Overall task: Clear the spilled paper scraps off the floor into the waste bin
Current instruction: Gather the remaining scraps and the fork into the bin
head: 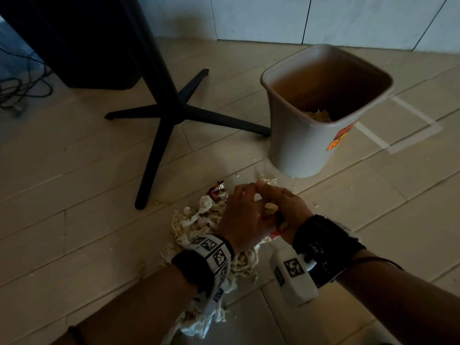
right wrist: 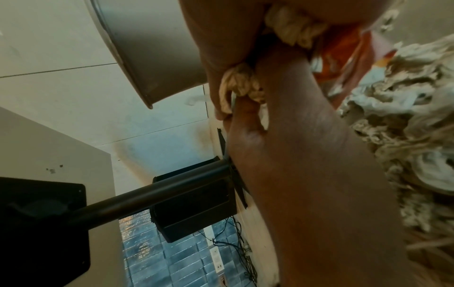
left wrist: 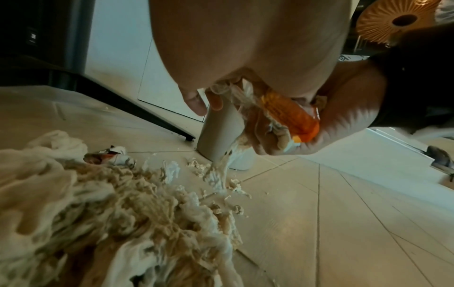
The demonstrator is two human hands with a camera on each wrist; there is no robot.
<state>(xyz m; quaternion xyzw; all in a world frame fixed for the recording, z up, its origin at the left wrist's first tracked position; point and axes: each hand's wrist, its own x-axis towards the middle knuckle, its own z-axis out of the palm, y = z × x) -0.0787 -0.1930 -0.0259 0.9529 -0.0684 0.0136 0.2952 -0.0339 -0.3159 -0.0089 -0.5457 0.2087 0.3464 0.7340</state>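
Observation:
A loose pile of shredded paper scraps [head: 194, 222] and crumpled tissue lies on the tiled floor in front of me. Both hands are pressed together over its right side. My left hand [head: 239, 210] and right hand [head: 286, 207] curl round a bunch of scraps [head: 270, 207] held between them. In the left wrist view the right hand [left wrist: 331, 116] cups shreds and an orange wrapper [left wrist: 290, 114], with the left fingers [left wrist: 194, 101] curled above. The beige waste bin [head: 298, 145] stands just beyond the hands, with some scraps at its bottom. The pile [right wrist: 405, 116] shows beside my right hand [right wrist: 307, 155].
A black cross-shaped table base [head: 169, 113] stands to the left of the bin, with a dark box [head: 82, 46] and cables [head: 22, 90] behind it. A foil wrapper [head: 219, 189] lies at the pile's far edge. White tape lines [head: 410, 115] mark the floor on the right. A tiled wall [head: 323, 18] stands behind.

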